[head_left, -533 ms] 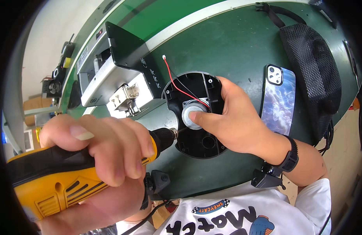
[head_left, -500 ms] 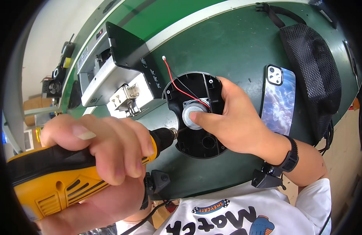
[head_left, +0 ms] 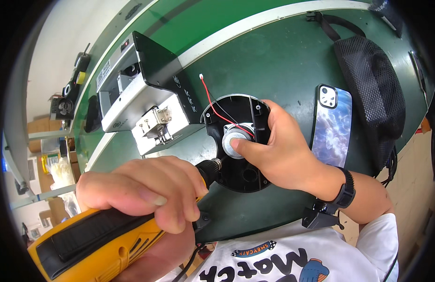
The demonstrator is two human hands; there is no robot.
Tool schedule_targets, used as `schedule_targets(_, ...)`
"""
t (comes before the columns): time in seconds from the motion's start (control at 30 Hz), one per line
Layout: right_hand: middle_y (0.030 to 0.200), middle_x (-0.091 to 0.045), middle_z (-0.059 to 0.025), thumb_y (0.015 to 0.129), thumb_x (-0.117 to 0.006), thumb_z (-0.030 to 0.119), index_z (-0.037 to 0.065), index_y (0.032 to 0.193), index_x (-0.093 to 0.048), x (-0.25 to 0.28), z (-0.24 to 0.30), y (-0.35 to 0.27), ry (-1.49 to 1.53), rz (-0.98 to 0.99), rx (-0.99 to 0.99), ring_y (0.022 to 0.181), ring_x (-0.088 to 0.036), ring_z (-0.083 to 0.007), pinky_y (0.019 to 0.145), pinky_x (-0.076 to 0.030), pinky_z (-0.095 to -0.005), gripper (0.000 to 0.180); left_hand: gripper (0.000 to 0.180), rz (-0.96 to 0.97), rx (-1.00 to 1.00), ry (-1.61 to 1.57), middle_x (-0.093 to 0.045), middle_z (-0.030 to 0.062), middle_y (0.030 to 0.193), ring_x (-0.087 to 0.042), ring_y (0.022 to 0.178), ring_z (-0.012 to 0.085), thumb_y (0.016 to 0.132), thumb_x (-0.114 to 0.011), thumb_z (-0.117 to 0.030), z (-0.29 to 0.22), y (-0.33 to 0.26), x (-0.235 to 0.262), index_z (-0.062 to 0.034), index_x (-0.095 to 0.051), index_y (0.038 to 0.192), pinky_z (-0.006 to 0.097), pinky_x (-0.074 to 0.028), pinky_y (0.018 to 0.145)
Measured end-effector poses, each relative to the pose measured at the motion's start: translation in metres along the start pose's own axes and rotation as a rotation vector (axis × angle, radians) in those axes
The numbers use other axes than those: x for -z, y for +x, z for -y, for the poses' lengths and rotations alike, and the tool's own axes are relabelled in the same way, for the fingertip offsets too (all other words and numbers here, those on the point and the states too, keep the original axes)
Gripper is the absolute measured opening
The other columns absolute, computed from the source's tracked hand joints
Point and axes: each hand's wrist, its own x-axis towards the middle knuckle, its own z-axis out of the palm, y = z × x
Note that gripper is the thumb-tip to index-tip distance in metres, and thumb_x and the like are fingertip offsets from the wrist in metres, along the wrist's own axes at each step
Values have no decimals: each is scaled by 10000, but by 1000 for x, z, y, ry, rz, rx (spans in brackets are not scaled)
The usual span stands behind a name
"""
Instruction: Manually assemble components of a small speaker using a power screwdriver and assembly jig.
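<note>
A round speaker [head_left: 228,144] with a silver back sits inside a black plastic housing [head_left: 234,173], near the middle of the view, in front of the person. The housing is roughly circular, with a notch in its left edge and a round recess below the speaker. A red wire [head_left: 209,96] and a black wire run from the speaker past the housing's upper rim, and the red one reaches a small white connector [head_left: 201,75].

The right hand [head_left: 292,152] holds the housing from the right, its thumb pressed on the speaker's back; its other fingers are mostly hidden. The left hand [head_left: 151,188] has its grip wrapped around a yellow and black power screwdriver [head_left: 99,239], whose chuck points at the housing's left edge. The bit is too hard to make out to tell whether it touches.

Whether the housing rests on the green tabletop [head_left: 274,61] or is raised cannot be told. Up and to the left stands a silver and black metal machine [head_left: 128,113]. To the right lies a phone [head_left: 332,129] in a blue marbled case, partly behind the right hand, and beyond it a black mesh bag [head_left: 371,89].
</note>
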Motion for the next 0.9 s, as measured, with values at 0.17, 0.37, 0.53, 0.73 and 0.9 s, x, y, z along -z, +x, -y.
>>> schedule_targets(0.17, 999, -680, -197, 795, -732, 115, -146, 1200, -485, -2, 9, -3, -51, 27, 24, 910, -681, -230, 838, -528, -334, 541, 506, 312, -7, 7, -589, 63, 706, -595, 619, 207, 805, -677, -506, -3, 25, 30, -50, -514, 954, 368, -508, 613)
schedule_targets(0.37, 1057, -666, -195, 801, -741, 99, -123, 1229, -468, 0, 8, -5, -40, 52, 24, 986, -662, -228, 895, -511, -349, 554, 416, 525, 117, -163, -656, 106, 714, -667, 655, 283, 891, -677, -437, -8, 35, 48, -65, -564, 1040, 442, -554, 670)
schedule_targets(0.53, 1162, -622, -170, 819, -726, 20, -98, 1295, -416, 10, 15, -3, 145, 111, -127, 1063, -622, -197, 952, -493, -337, 581, 557, -25, -83, -141, -512, -27, 677, -498, 561, 92, 834, -643, -560, -45, 45, 66, -74, -490, 1057, 291, -426, 597)
schedule_targets(0.73, 1192, -606, -143, 826, -714, -15, -82, 1311, -414, 10, 11, -3, 174, 183, -84, 1082, -604, -178, 967, -487, -337, 574, 835, -28, 9, -125, -523, 1, 725, -528, 657, 147, 755, -500, -862, -14, 80, 100, -78, -577, 1031, 334, -444, 694)
schedule_targets(0.9, 1212, -599, -143, 823, -712, -33, -73, 1325, -413, 13, 16, 0, 181, 202, -114, 1110, -594, -185, 980, -481, -344, 585, 825, -2, -70, -70, -567, -13, 737, -553, 664, 131, 761, -529, -836, -42, 75, 104, -80, -575, 1088, 327, -440, 677)
